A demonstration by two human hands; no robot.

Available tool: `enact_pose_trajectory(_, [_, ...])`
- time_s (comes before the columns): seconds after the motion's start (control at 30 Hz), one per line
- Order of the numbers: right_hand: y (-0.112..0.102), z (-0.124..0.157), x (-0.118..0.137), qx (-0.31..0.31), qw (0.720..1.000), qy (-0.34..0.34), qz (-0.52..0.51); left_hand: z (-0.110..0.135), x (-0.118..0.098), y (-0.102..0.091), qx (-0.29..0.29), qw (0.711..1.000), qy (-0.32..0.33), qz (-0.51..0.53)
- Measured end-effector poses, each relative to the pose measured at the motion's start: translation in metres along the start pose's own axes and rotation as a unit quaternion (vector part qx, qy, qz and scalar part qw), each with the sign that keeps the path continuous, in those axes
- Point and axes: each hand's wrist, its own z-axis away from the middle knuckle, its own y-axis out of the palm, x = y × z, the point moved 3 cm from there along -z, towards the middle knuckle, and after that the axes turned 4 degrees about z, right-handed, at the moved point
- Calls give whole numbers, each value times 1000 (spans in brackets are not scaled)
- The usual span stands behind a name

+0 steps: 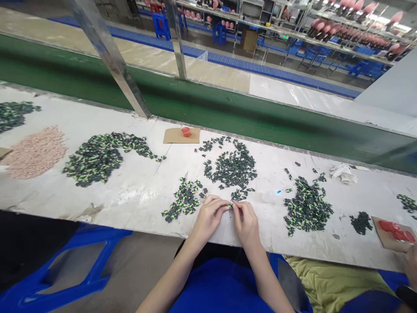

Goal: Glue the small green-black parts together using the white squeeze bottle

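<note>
I see a small green-marked piece [230, 206] held above the near edge of the white table [137, 195], with thumb and forefinger of the left hand [208, 215] clamped on it and those of the right hand [246, 221] pinched together on it too. Just beyond lies a pile of dark pieces [235, 168], flanked by a smaller green-and-dark heap [184, 201] on my left and a larger mixed heap [308, 206] on my right. Farther back, I see a red tub [186, 131] on a cardboard sheet [172, 136].
</note>
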Motion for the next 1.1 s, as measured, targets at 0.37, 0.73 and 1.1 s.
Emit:
enact_pose_trajectory(0.37, [-15, -2, 17, -61, 997, -16, -46, 2, -31, 1, -48, 999, -8, -12])
enact_pose_trajectory(0.73, [-37, -1, 15, 2, 981, 81, -179, -8, -51, -4, -42, 995, 87, -23])
enact_pose_trajectory(1.1, [-30, 8, 9, -41, 947, 141, -286, -7, -65, -9, -15, 990, 129, -46])
